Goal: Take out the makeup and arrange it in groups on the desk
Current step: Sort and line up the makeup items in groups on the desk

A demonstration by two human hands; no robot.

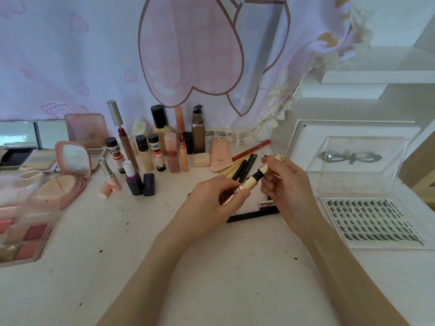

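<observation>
White desk (211, 267) runs under a lilac curtain (70, 55) printed with pink hearts. At mid-desk two hands meet over one gold mascara tube (242, 188): the left hand (211, 203) grips the tube's body with curled fingers, and the right hand (284, 184) pinches its gold cap (277, 158), which sits apart from the tube's black neck. Behind them stands one cluster of bottles (150, 151), more than ten, most of them upright and one pink tube lying down. Just right of the cluster lie several pencils (244, 161), one red, fanned together. Far left are two open round-cornered compacts (70, 170) and one blush palette (26, 241). At right lies one open clear lash case (374, 222) with rows of black lashes.
</observation>
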